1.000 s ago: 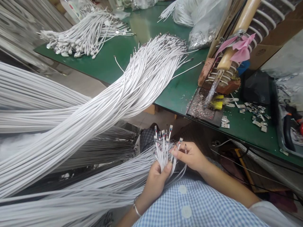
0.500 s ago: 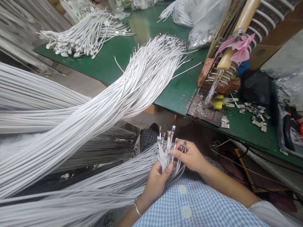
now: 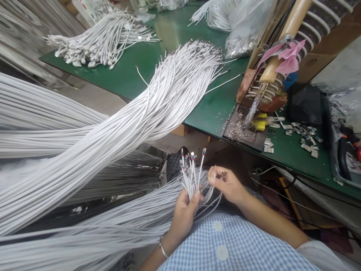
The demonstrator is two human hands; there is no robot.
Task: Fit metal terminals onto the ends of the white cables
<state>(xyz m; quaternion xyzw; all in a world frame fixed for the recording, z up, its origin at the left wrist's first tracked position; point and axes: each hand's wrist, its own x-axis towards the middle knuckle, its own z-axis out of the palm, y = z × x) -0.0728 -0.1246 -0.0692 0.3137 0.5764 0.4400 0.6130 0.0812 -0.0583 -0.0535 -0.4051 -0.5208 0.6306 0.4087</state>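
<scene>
Above my lap, my left hand [image 3: 186, 209] is closed round a small bunch of white cables [image 3: 192, 180]. Their ends point upward, with small metal connectors and coloured wires at the tips. Just to the right, my right hand [image 3: 227, 184] pinches several more white cable ends, their tips sticking out above and beside the fingers. A long loose bundle of white cables [image 3: 135, 210] runs from the left to both hands. Over it, a thicker bundle of white cables [image 3: 158, 101] stretches up onto the green table [image 3: 208, 116].
A soldering iron [image 3: 261, 90] leans in a coil holder above a dark, solder-specked plate [image 3: 234, 128]. Small metal connector pieces [image 3: 306, 135] lie to its right, beside a tray [image 3: 335, 150] of tools. Short white cables [image 3: 96, 41] are heaped at the back left.
My hands have moved apart. The left, with its bunch, has shifted slightly left, and the right has drawn away with its own cable ends.
</scene>
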